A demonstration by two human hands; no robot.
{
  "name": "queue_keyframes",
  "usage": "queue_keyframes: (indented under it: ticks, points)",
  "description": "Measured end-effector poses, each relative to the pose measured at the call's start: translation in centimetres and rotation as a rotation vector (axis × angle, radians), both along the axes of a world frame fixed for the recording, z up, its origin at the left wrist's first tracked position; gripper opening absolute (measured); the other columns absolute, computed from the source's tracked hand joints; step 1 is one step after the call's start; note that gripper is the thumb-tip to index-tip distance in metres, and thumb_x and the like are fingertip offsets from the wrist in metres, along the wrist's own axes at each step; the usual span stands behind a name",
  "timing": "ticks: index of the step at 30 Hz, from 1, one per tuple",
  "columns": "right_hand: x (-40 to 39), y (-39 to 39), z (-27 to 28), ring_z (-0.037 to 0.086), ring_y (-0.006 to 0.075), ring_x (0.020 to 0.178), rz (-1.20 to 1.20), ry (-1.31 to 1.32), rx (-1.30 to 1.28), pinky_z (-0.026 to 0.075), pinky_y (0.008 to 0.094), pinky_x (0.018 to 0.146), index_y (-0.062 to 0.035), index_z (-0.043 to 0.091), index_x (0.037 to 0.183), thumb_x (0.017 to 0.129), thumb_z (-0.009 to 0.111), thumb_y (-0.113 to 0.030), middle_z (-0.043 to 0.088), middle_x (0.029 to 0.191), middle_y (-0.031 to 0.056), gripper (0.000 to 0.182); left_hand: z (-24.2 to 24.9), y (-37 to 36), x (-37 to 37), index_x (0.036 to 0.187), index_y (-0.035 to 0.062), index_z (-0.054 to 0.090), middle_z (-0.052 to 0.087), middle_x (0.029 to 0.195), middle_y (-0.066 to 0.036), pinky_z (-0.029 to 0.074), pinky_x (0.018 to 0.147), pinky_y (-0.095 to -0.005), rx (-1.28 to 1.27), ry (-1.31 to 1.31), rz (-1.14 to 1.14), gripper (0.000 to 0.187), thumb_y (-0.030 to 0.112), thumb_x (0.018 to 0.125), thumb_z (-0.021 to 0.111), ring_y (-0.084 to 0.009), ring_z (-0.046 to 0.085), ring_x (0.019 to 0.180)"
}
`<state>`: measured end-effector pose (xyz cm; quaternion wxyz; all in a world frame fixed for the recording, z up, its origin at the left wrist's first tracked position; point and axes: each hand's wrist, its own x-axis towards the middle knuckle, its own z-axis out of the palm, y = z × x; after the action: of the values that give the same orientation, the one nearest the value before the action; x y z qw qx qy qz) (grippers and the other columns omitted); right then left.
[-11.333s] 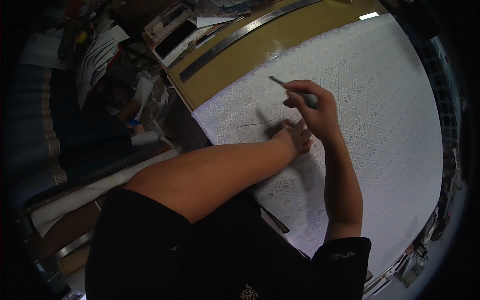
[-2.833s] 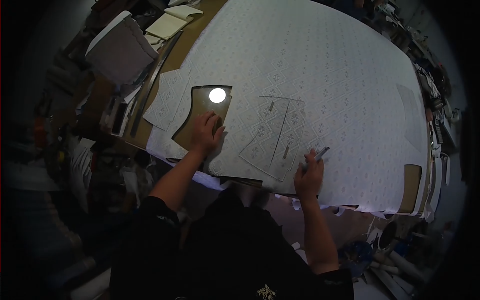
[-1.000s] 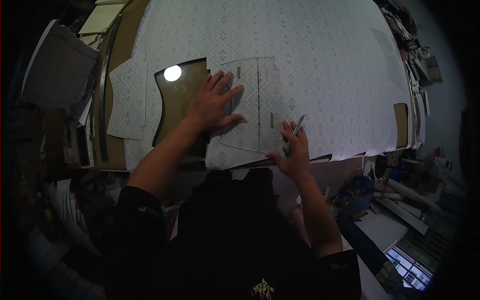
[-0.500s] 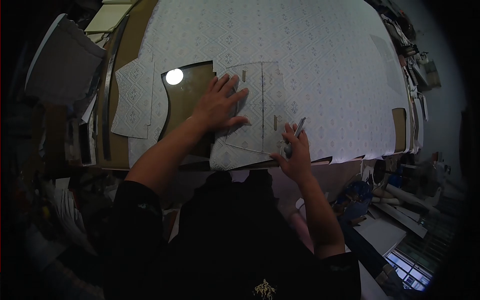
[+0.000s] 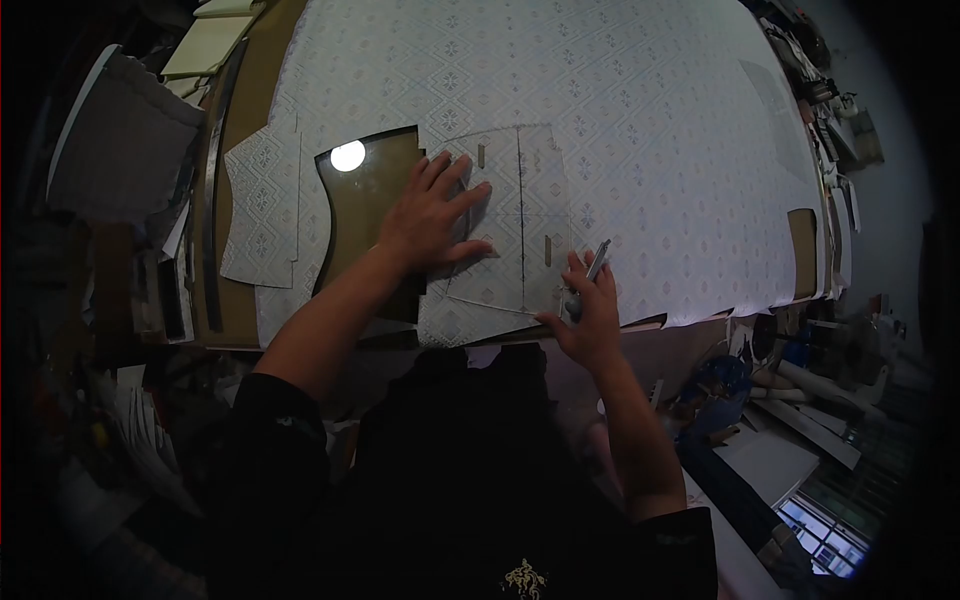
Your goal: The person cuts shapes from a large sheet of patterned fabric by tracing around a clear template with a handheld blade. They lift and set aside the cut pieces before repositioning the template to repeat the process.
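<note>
A pale fabric with a diamond pattern [image 5: 650,150] is spread over the table. On it lies a clear, nearly rectangular template [image 5: 500,285] with a dark centre line and two small slots. My left hand [image 5: 430,215] lies flat with spread fingers on the template's left part. My right hand [image 5: 592,315] is at the template's lower right corner, its fingers closed round a slim silver knife-like tool [image 5: 600,258]; the tool's lower end is partly hidden. Left of the template, a curved cut-out in the fabric bares the brown tabletop [image 5: 365,210], which reflects a round light.
A cut fabric piece [image 5: 262,215] lies at the left, beside a long metal ruler [image 5: 215,220]. A grey padded item [image 5: 120,140] and yellowish papers [image 5: 205,45] are farther left. Another clear sheet [image 5: 770,95] rests at the far right. Clutter surrounds the table.
The camera view has shifted slightly. My left hand stays flat on the template, and my right hand keeps the silver tool at almost the same corner.
</note>
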<state>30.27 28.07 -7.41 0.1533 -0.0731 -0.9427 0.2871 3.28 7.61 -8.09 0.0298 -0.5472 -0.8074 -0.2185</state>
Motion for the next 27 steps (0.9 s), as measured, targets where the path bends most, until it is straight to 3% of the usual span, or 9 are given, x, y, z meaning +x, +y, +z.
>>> queue_keyframes:
  ticks: [15,27]
  points:
    - [-0.19,-0.17,0.13,0.044,0.0446,0.149,-0.007,0.013,0.018,0.026,0.0626,0.124,-0.0086,0.056,0.132,0.081,0.09,-0.039,0.056,0.154,0.0203,0.069,-0.09,-0.01,-0.11,0.148,0.0203,0.06,0.041,0.163,-0.022,0.021,0.128,-0.0598,-0.041,-0.002,0.001,0.083,0.072,0.084,0.071,-0.046,0.032,0.154]
    - [-0.06,-0.28,-0.05,0.043,0.0446,0.15,-0.01,0.003,0.024,0.026,0.0625,0.124,-0.008,0.057,0.132,0.08,0.09,-0.04,0.056,0.155,0.0202,0.07,-0.1,0.03,0.02,0.149,0.0194,0.059,0.036,0.167,-0.021,0.019,0.128,-0.0608,-0.057,-0.031,0.004,0.082,0.068,0.084,0.074,-0.0449,0.029,0.156]
